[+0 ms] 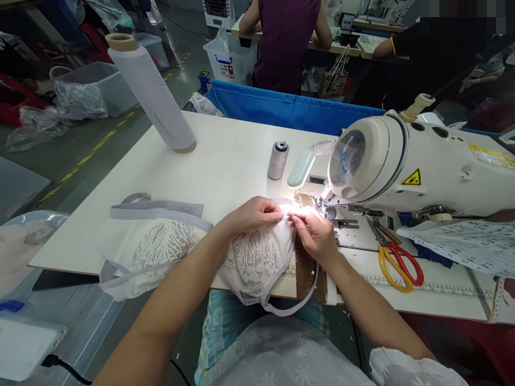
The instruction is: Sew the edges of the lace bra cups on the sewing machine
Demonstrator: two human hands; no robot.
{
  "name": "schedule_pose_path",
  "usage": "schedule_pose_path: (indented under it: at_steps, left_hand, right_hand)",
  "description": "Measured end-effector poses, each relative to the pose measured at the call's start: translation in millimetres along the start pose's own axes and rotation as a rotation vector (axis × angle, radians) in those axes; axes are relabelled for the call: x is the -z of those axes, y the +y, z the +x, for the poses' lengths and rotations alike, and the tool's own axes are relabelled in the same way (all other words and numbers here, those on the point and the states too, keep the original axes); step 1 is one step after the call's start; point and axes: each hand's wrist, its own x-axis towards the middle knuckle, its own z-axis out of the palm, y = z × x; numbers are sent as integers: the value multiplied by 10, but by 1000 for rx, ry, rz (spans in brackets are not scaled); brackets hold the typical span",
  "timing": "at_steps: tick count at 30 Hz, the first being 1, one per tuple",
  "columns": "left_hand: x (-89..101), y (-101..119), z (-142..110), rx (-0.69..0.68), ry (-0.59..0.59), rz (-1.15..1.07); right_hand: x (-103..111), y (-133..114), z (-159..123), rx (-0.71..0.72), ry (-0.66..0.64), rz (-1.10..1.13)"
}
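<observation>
A white lace bra (255, 260) with pale grey edging and straps spreads across the front of the table, one cup to the left and the other under my hands. My left hand (257, 212) pinches the bra's upper edge, fingers closed. Close beside it, my right hand (314, 228) grips the same edge between thumb and fingers. Both hands are just left of the needle area of a sewing machine (362, 155), under its bright lamp. A loop of strap hangs over the table's front edge. The exact bit of fabric between my fingertips is washed out by glare.
A tall paper-wrapped roll (151, 96) and a small thread spool (278, 161) stand on the white table (225, 145). Scissors with red and yellow handles (396, 268) lie right of my right hand, near printed sheets (466, 246). Behind the blue cloth trough (281, 104) sit other people.
</observation>
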Motion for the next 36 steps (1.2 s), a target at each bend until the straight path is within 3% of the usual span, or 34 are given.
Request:
schedule_pose_path:
  at_steps: [36]
  left_hand:
    - [4, -14, 11, -1, -20, -2]
  right_hand:
    - [9, 9, 38, -55, 8, 71]
